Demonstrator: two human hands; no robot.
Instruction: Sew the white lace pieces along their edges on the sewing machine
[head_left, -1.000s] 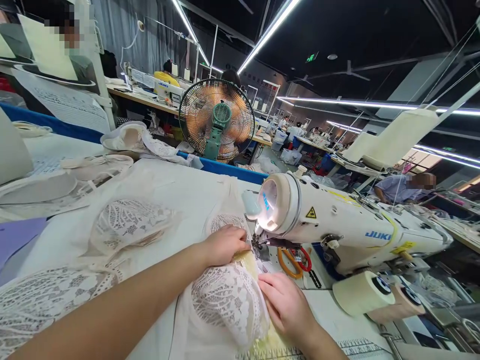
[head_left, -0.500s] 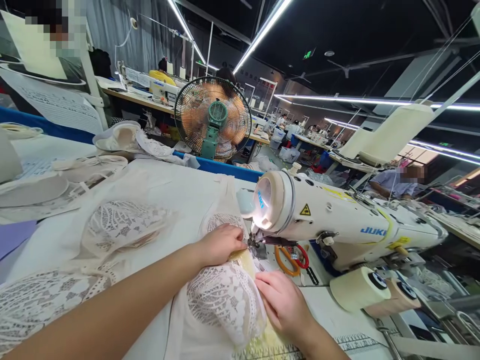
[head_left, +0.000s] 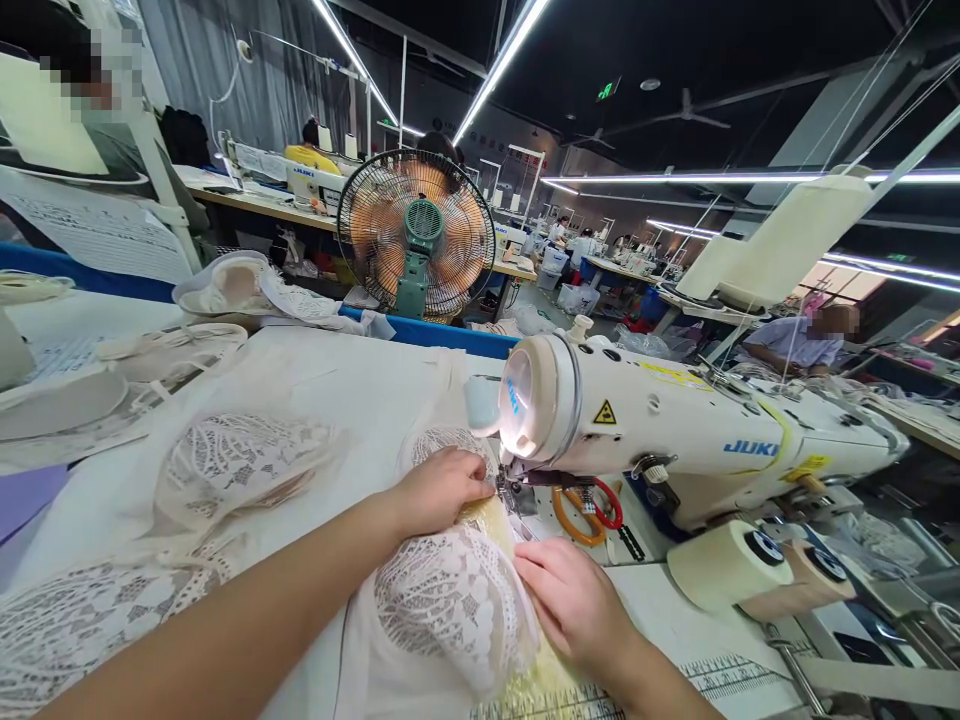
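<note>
Hands (head_left: 510,545) barely shifted, both flat on lace cup (head_left: 450,600) (unclenched) beside sewing machine (head_left: 675,430).

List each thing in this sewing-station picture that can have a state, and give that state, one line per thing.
left hand: flat on the lace cup, fingertips by the needle
right hand: pressing the lace cup's near edge
lace cup: domed, edge fed under the presser foot
sewing machine: work light on
fan: blades blurred, apparently spinning
scissors: closed, lying under the machine arm
</note>
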